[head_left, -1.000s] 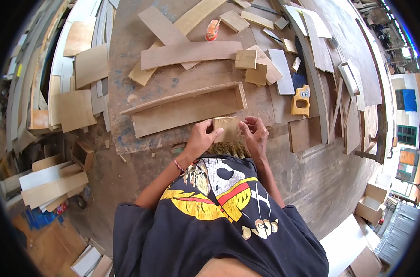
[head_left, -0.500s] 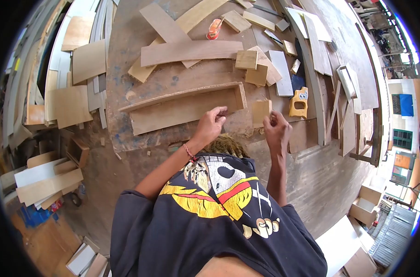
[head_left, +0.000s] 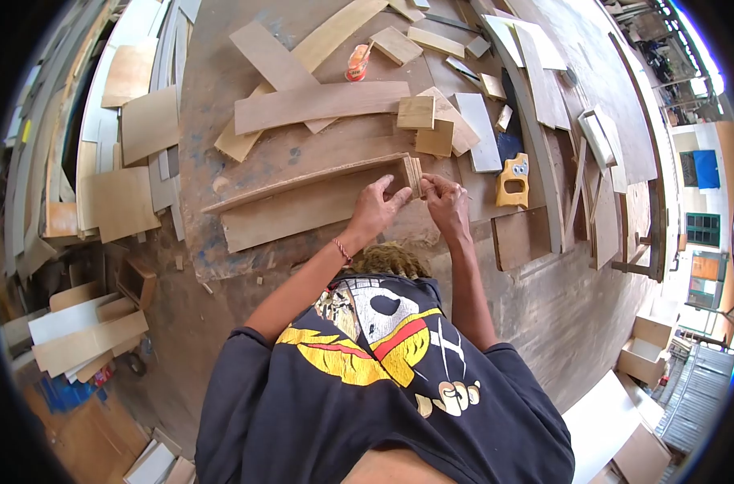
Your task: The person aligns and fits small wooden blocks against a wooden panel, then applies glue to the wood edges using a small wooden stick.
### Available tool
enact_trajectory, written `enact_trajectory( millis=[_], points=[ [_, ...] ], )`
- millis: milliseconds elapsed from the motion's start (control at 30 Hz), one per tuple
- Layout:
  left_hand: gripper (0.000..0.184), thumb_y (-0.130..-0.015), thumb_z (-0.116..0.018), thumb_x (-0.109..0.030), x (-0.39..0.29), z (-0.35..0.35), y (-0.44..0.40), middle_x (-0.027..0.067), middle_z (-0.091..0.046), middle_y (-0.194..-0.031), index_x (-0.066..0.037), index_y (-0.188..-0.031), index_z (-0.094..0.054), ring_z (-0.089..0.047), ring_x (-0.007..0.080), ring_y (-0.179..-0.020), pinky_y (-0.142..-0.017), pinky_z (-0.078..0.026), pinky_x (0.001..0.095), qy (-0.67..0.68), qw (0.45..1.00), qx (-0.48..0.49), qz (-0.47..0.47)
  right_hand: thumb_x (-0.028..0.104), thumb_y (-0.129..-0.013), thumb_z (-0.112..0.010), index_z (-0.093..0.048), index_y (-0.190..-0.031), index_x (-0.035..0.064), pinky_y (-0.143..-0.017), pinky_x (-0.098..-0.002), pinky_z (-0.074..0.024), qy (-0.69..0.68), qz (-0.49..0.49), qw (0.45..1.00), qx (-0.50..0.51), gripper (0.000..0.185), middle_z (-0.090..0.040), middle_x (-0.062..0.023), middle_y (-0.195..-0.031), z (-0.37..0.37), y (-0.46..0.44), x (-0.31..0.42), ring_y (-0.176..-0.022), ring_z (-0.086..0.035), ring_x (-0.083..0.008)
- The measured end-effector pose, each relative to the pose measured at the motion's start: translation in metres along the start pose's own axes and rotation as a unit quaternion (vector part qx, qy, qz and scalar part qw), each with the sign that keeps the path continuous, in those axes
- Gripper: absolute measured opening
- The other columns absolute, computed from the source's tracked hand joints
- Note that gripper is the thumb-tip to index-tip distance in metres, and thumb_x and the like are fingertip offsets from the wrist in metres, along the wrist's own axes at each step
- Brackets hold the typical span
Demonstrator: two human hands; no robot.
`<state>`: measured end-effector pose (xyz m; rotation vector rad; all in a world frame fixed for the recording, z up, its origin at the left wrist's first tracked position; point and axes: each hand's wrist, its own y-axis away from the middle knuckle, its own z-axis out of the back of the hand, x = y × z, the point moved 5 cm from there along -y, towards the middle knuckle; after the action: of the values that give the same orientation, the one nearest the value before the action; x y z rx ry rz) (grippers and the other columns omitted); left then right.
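your right hand has a narrow grip, thumb and fingers pinching a small wood block that stands edge-on to the view. the block sits upright along the outer side of the end board, the two so close that you cannot see a clear gap between them. your left hand is on the inner side of that end board, its grip half curled, thumb and fingertips by the board's near part; whether it pinches the wood, i cannot tell.

the end board closes the right end of a shallow wooden tray, which lies lengthwise in front of you, its long raised board along the far edge and its flat panel nearer you. around your left wrist is a braided bracelet.

all of this lies on the bench. past the tray, two square blocks overlap, beside a long board laid over crossed strips. a red-orange container stands beyond it. to your right lie a pale grey board and a saw with a yellow handle.
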<state>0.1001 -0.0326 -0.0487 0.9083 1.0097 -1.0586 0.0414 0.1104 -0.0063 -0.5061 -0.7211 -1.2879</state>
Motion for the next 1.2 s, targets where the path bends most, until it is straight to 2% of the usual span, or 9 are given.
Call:
enact_trajectory(
  millis=[67,167,233,433,733,1067,1133,1167,1200],
  points=[
    [0.066,-0.078,-0.068,-0.038,-0.003,-0.001,-0.003,0.0319,-0.056,-0.109,0.016,-0.111,-0.052,-0.059,0.0375,-0.101,-0.086,-0.047,0.0385,-0.016,1.000,-0.023,-0.009,0.017,-0.083,-0.062,-0.068,-0.097,0.0037,-0.062,-0.0298,-0.0493,-0.043,-0.027,0.999,0.015,0.021,-0.066,-0.0176,-0.075,-0.001,0.000,-0.005,-0.066,-0.065,-0.0184],
    [0.067,-0.075,-0.072,-0.040,-0.007,-0.002,-0.011,0.0255,-0.062,-0.099,0.016,-0.106,-0.054,-0.062,0.0251,-0.084,-0.076,-0.049,0.0344,-0.055,0.997,-0.046,-0.015,0.015,-0.081,-0.064,-0.068,-0.098,0.0021,-0.062,-0.0264,-0.0486,-0.119,-0.063,0.991,0.025,0.022,-0.067,-0.0154,-0.074,-0.001,-0.001,-0.009,-0.066,-0.062,-0.0115],
    [0.076,-0.070,-0.073,-0.045,-0.005,-0.003,-0.015,0.0354,-0.057,-0.102,0.018,-0.108,-0.052,-0.058,0.0398,-0.101,-0.087,-0.046,0.0396,-0.010,0.999,0.014,0.049,0.015,-0.085,-0.062,-0.067,-0.101,0.0023,-0.059,-0.0241,-0.0504,-0.113,-0.063,0.990,0.047,0.021,-0.068,-0.0043,-0.078,-0.004,0.000,-0.010,-0.070,-0.063,-0.0096],
    [0.071,-0.067,-0.074,-0.041,-0.005,-0.004,-0.019,0.0352,-0.058,-0.097,0.018,-0.102,-0.054,-0.059,0.0399,-0.097,-0.084,-0.046,0.0402,-0.046,0.997,0.012,0.057,0.017,-0.086,-0.062,-0.065,-0.108,0.0036,-0.063,-0.0238,-0.0512,-0.120,-0.012,0.991,0.055,0.027,-0.068,-0.0038,-0.078,-0.001,0.002,-0.008,-0.070,-0.061,-0.0085],
    [0.052,-0.068,-0.075,-0.034,0.000,-0.006,-0.021,0.0289,-0.061,-0.084,0.011,-0.086,-0.056,-0.062,0.0353,-0.078,-0.067,-0.047,0.0401,-0.013,0.998,-0.005,0.054,0.013,-0.084,-0.060,-0.064,-0.110,0.0068,-0.069,-0.0293,-0.0500,-0.170,-0.045,0.981,0.077,0.027,-0.069,-0.0142,-0.086,-0.005,-0.002,-0.011,-0.077,-0.066,-0.0155],
    [0.057,-0.067,-0.076,-0.036,-0.007,-0.004,-0.020,0.0311,-0.060,-0.086,0.013,-0.088,-0.056,-0.061,0.0378,-0.082,-0.071,-0.047,0.0408,-0.066,0.995,0.005,0.077,0.006,-0.082,-0.053,-0.053,-0.120,0.0061,-0.073,-0.0322,-0.0499,-0.051,-0.003,0.997,0.052,0.037,-0.066,-0.0186,-0.095,0.016,-0.010,-0.001,-0.081,-0.065,-0.0246],
    [0.053,-0.071,-0.076,-0.033,-0.003,-0.004,-0.020,0.0162,-0.057,-0.075,0.013,-0.081,-0.052,-0.049,0.0146,-0.073,-0.065,-0.045,0.0325,-0.063,0.997,-0.046,0.015,0.001,-0.083,-0.053,-0.054,-0.121,0.0060,-0.068,-0.0281,-0.0498,-0.071,0.076,0.995,0.006,0.039,-0.066,-0.0145,-0.092,0.013,-0.013,-0.011,-0.077,-0.063,-0.0165],
    [0.053,-0.071,-0.076,-0.033,-0.002,-0.004,-0.018,0.0162,-0.057,-0.075,0.013,-0.081,-0.052,-0.049,0.0146,-0.073,-0.065,-0.045,0.0325,-0.064,0.997,-0.047,0.016,0.001,-0.083,-0.053,-0.054,-0.121,0.0060,-0.068,-0.0281,-0.0498,-0.072,0.077,0.994,0.008,0.039,-0.066,-0.0145,-0.092,0.012,-0.015,-0.017,-0.077,-0.063,-0.0165],
    [0.058,-0.069,-0.076,-0.036,-0.010,-0.002,-0.017,0.0248,-0.058,-0.082,0.014,-0.086,-0.053,-0.055,0.0264,-0.079,-0.070,-0.046,0.0366,-0.078,0.995,-0.049,0.022,0.001,-0.082,-0.053,-0.055,-0.118,0.0047,-0.068,-0.0286,-0.0500,-0.091,0.075,0.993,-0.010,0.036,-0.066,-0.0152,-0.093,0.016,-0.018,-0.023,-0.079,-0.064,-0.0174]
  ],
)
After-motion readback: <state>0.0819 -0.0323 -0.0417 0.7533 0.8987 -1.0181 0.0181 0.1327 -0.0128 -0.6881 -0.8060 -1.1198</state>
